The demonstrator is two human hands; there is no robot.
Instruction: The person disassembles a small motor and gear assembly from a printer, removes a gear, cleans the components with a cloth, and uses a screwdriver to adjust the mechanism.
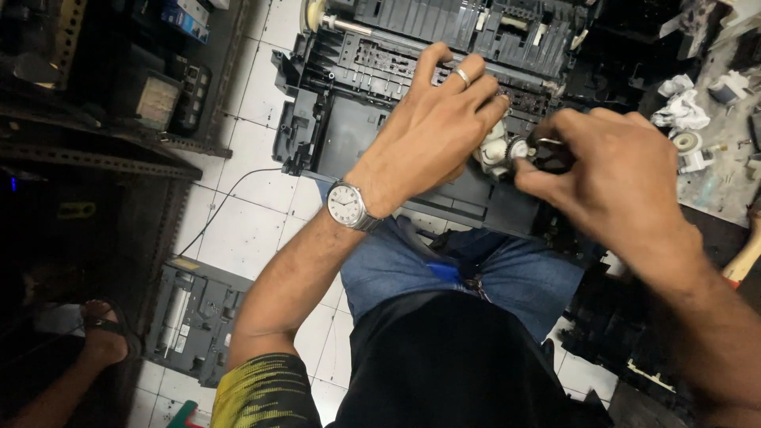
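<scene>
Nearest the camera: black shirt, blue jeans, person seated over a white tiled floor (254, 230). Left hand (432, 131), watch on wrist and ring on one finger, rests curled on a white gear part (495, 149); how firmly it grips is hidden. Right hand (614, 170) fingers pinched shut on a small dark part (549, 152) touching that gear. Both sit at the near edge of an opened black printer chassis (372, 119): covers already off, inner frame bare, gear assembly judged mid-work, not seated or freed. Left: another grey panel (194, 317) on the floor, someone's sandalled foot (107, 329), metal shelving (119, 150). Far right: cluttered bench (717, 170) with crumpled tissue (682, 111).
</scene>
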